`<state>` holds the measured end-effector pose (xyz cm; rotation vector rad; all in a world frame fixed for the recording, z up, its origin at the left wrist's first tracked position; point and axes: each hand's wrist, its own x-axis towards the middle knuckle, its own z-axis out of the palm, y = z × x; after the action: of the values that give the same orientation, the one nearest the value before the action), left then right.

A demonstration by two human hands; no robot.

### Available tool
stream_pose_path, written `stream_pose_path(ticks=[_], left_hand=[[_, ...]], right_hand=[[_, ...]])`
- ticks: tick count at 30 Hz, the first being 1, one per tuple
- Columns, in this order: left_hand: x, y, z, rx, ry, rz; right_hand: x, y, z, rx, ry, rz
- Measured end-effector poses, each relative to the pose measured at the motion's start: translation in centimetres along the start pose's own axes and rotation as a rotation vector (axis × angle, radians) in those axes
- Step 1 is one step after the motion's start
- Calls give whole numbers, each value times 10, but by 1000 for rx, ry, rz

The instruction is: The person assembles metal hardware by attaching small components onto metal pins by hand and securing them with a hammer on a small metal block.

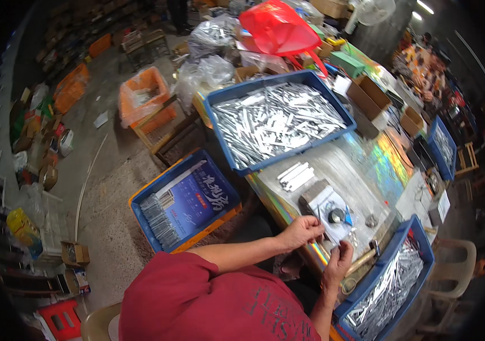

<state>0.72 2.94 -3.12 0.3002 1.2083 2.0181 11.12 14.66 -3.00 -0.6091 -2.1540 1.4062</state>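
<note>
My left hand (302, 232) is at the near edge of the worktable, fingers pinched together. A thin dark sliver shows at its fingertips, too small to name. My right hand (338, 266) is just to the right, thumb and fingers slightly apart, with nothing visible between them. Beyond both hands lies a block topped with white paper (333, 227), bearing a round black piece (336, 216). A hammer (360, 262) with a wooden handle and dark head rests beside my right hand. Several pale metal strips (296, 177) lie in a row farther back on the table.
A big blue tray (237, 165) heaped with metal strips stands at the back. Another blue crate (427, 267) of metal pieces is at right. Below, at left, a blue crate (140, 207) holds bundled strips and a printed blue sheet. A red bag (279, 28) sits among far clutter.
</note>
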Motion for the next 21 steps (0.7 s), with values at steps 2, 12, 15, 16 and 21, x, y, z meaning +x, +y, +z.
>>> stream_pose_path(ticks=[2,12,15,16,21], left_hand=[[2,1,-2,-1,4,5],[6,9,-3,-115,36,-30],[6,11,0,-146,36,-58],[6,11,1,-159,43,-66],[3,12,3,-159,37,-74]], right_hand=[[0,-1,4,59,-11,25],[6,-23,24,448,-127,147],[4,-21,26,495,-117,143],[4,-22,25,525,-124,165],[4,-22,24,596,-131,185]])
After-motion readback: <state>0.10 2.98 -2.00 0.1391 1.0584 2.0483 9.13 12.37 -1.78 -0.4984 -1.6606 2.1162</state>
